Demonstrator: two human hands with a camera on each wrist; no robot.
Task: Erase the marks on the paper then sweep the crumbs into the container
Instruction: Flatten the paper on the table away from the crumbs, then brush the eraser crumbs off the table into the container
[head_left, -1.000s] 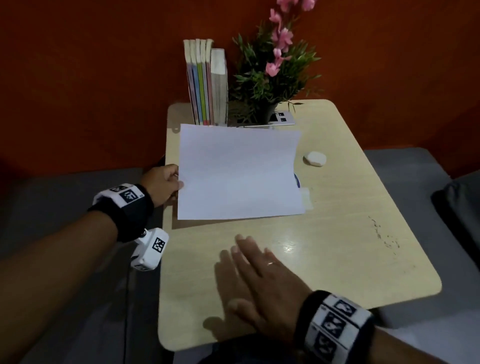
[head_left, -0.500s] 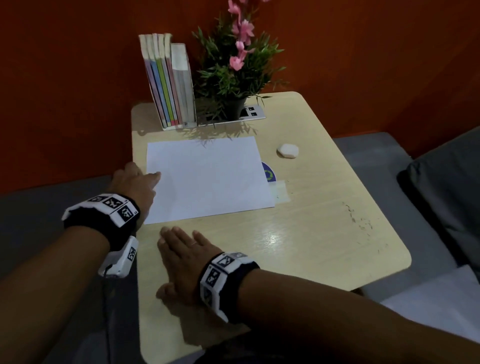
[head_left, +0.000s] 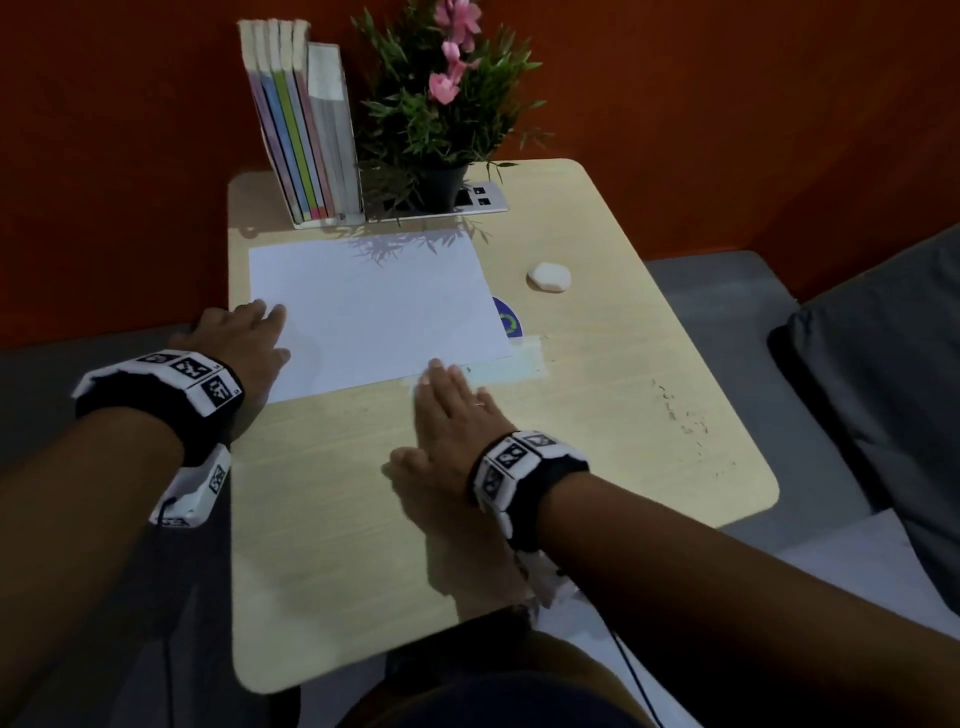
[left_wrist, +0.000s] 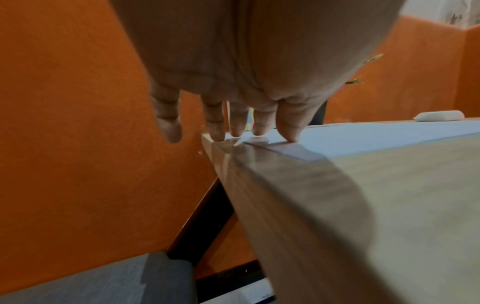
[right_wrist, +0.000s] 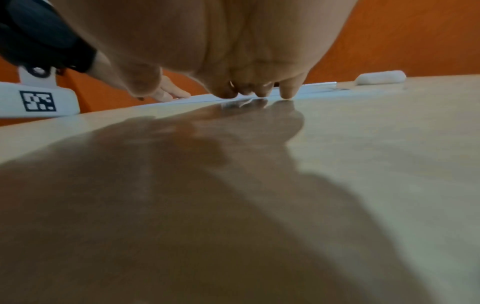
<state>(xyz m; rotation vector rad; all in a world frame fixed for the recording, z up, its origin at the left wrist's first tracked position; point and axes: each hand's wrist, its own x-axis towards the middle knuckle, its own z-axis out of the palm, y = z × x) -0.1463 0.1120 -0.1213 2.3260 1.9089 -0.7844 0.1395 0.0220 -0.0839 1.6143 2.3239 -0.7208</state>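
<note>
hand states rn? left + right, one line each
Left hand: open, straight fingers pressing the left edge of the paper, holding nothing.
Right hand: open, flat on the table, fingertips at the paper's near edge.

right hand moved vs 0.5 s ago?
Yes. The right hand has gone forward and to the right across the table: it lay short of the paper's near-left corner, and its fingers now reach the paper's near edge.
</note>
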